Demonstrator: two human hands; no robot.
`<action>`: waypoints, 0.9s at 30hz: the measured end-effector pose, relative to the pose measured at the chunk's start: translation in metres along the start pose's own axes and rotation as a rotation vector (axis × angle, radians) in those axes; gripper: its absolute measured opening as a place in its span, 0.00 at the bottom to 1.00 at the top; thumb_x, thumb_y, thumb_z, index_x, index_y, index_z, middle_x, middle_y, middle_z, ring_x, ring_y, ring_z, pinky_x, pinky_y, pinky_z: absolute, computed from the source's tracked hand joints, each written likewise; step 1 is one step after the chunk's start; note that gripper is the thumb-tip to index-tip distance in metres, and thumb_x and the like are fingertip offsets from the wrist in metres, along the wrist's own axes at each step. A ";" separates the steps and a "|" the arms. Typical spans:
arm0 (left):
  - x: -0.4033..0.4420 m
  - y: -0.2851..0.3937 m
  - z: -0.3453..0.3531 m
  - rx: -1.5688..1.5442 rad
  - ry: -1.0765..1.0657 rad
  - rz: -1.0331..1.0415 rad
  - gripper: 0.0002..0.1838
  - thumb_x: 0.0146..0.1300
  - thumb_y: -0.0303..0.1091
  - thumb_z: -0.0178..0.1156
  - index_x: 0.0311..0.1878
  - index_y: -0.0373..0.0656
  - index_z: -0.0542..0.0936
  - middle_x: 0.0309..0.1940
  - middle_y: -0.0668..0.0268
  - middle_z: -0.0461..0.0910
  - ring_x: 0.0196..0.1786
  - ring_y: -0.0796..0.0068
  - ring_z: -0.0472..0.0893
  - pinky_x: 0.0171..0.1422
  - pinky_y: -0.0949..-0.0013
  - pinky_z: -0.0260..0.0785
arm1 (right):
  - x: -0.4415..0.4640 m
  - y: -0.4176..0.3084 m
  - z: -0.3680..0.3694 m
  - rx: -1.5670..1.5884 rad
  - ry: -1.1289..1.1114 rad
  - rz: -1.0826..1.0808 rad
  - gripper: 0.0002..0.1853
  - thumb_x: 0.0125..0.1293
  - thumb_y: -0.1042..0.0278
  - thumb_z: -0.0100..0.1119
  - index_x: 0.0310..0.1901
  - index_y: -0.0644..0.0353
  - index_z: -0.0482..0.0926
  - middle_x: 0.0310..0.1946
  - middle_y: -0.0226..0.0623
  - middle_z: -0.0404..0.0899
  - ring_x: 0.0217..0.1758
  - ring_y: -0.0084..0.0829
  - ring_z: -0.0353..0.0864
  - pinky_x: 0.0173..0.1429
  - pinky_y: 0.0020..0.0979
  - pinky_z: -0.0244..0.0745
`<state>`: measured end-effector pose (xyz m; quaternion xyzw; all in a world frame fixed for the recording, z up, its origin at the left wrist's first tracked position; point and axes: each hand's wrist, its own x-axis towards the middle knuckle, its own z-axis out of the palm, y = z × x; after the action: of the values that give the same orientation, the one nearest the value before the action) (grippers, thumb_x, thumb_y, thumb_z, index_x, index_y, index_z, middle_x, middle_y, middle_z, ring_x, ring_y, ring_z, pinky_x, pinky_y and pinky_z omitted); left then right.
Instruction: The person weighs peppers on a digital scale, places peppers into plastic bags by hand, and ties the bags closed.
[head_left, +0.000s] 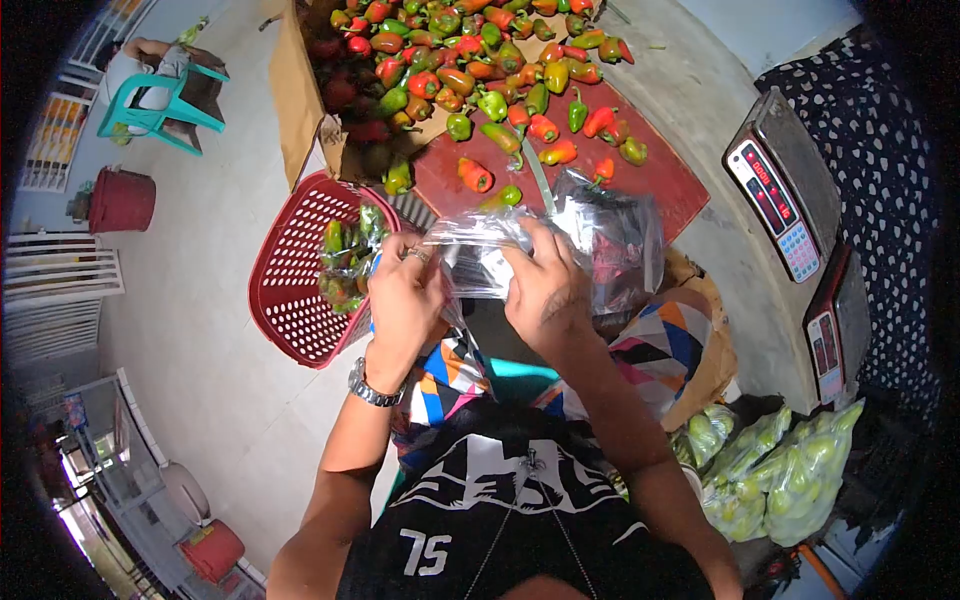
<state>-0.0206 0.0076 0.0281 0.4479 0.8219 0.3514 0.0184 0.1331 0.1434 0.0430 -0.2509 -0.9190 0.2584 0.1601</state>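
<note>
Between my two hands a clear plastic bag [470, 262] is stretched out over my lap. My left hand [405, 290] pinches its left side, and my right hand [545, 280] grips the right side. Inside the bag I can make out no peppers. A stack of clear plastic bags [615, 240] lies just beyond my right hand, at the red board's near edge. Left of my left hand stands a red perforated basket [285, 270] with bagged peppers [345, 255] in it. A knife [538, 172] rests on the red board [650, 165] ahead of my hands.
A big pile of red and green peppers [480, 60] spills from a cardboard box [300, 90] onto the board. Two digital scales [770, 195] stand at the right. Bags of green produce [780, 480] sit at lower right. A person sits on a teal chair [150, 105] far left.
</note>
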 end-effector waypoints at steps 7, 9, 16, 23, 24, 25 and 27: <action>0.001 -0.025 0.015 -0.127 0.004 -0.093 0.33 0.54 0.17 0.63 0.68 0.40 0.80 0.50 0.52 0.82 0.50 0.54 0.84 0.56 0.60 0.79 | 0.071 -0.022 -0.072 0.577 -0.048 -0.478 0.12 0.65 0.70 0.61 0.49 0.53 0.87 0.57 0.48 0.82 0.60 0.48 0.81 0.66 0.44 0.75; 0.002 -0.025 0.015 -0.175 0.008 -0.062 0.31 0.55 0.15 0.60 0.66 0.39 0.81 0.51 0.55 0.83 0.48 0.62 0.85 0.55 0.66 0.79 | 0.074 -0.067 -0.082 0.874 -0.207 -0.751 0.14 0.59 0.59 0.64 0.44 0.55 0.78 0.46 0.42 0.81 0.52 0.44 0.81 0.58 0.46 0.77; 0.009 -0.028 0.018 -0.150 0.083 -0.116 0.30 0.57 0.14 0.59 0.66 0.38 0.82 0.42 0.63 0.82 0.39 0.77 0.80 0.47 0.75 0.74 | 0.064 -0.128 -0.042 0.885 -0.476 -0.767 0.18 0.60 0.56 0.63 0.48 0.57 0.81 0.46 0.40 0.81 0.46 0.34 0.83 0.50 0.40 0.80; 0.008 -0.028 0.015 -0.189 0.069 -0.151 0.26 0.59 0.14 0.60 0.62 0.35 0.82 0.52 0.59 0.84 0.40 0.77 0.81 0.42 0.77 0.74 | 0.071 -0.096 -0.034 0.896 -0.493 -0.708 0.20 0.64 0.53 0.65 0.52 0.56 0.82 0.48 0.41 0.83 0.48 0.34 0.84 0.53 0.38 0.80; 0.007 -0.028 0.013 -0.185 0.064 -0.158 0.26 0.59 0.14 0.60 0.62 0.35 0.82 0.52 0.59 0.84 0.41 0.76 0.82 0.44 0.76 0.75 | 0.071 -0.088 -0.032 0.902 -0.510 -0.686 0.20 0.64 0.53 0.65 0.53 0.56 0.82 0.49 0.41 0.84 0.48 0.34 0.84 0.53 0.38 0.80; 0.007 -0.030 0.014 -0.159 0.080 -0.110 0.26 0.59 0.14 0.60 0.62 0.35 0.82 0.52 0.57 0.84 0.45 0.70 0.83 0.50 0.73 0.76 | 0.070 -0.075 -0.032 0.903 -0.529 -0.654 0.20 0.65 0.53 0.65 0.53 0.56 0.83 0.49 0.41 0.84 0.49 0.33 0.84 0.54 0.37 0.80; 0.003 -0.029 0.013 -0.180 0.057 -0.188 0.26 0.58 0.13 0.60 0.62 0.35 0.82 0.52 0.55 0.83 0.48 0.66 0.84 0.54 0.70 0.76 | 0.070 -0.042 -0.031 0.914 -0.564 -0.541 0.21 0.66 0.52 0.66 0.54 0.55 0.83 0.50 0.42 0.84 0.49 0.33 0.85 0.54 0.37 0.80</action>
<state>-0.0392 0.0069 0.0016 0.3551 0.8257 0.4329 0.0682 0.0727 0.1632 0.1035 0.1643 -0.7530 0.6341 0.0620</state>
